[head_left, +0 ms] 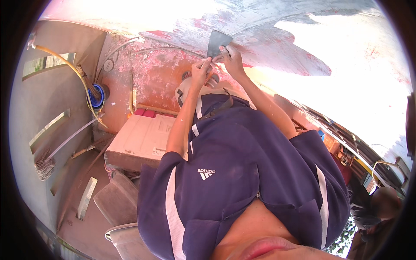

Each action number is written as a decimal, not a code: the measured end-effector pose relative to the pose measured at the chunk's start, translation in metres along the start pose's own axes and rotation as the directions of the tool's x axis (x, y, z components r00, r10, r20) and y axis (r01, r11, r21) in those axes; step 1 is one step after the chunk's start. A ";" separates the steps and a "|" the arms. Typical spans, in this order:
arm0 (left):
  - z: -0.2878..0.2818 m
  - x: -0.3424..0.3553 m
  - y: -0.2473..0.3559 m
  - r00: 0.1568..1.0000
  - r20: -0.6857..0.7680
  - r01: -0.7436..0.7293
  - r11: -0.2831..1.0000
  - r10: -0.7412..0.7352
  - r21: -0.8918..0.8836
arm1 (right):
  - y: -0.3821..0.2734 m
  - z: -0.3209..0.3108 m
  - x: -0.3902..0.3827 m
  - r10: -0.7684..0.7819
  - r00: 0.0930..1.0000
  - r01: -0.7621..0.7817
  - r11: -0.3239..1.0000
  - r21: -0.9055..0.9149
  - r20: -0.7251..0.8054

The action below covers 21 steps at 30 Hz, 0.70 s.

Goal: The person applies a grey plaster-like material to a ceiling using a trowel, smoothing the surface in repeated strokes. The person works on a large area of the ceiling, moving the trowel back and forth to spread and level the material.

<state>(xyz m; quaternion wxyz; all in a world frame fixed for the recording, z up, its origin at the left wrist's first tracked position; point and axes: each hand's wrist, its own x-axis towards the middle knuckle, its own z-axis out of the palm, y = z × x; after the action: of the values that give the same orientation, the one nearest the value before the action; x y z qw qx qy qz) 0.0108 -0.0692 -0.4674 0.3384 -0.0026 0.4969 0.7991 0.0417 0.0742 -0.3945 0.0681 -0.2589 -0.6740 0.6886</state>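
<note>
A flat grey scraper blade (218,42), wider at its far end, is held out in front of me against the patchy white and pink surface. My right hand (233,63) is closed, its fingers on the blade's right edge. Close beside it, my left hand (201,70) is closed in a pinch at the blade's narrow near end. Whether the scraper has a handle is hidden by my fingers.
Below left stands a pale box-like case (141,135). A blue bucket (98,96) with sticks in it, a yellow hose (69,63) and a mop (44,166) are along the left wall. Shelves with clutter (342,149) line the right; another person (381,203) is at lower right.
</note>
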 end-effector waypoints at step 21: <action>-0.002 0.016 -0.012 0.998 0.060 0.005 1.000 -0.006 0.019 | -0.007 0.009 -0.003 -0.123 0.981 0.101 0.983 -0.150 -0.147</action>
<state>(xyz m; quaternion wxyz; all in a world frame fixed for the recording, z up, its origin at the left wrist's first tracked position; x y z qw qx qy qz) 0.0041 -0.0584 -0.4832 0.3553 0.0231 0.4941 0.7932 0.0384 0.0652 -0.3878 0.1408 -0.2777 -0.7275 0.6114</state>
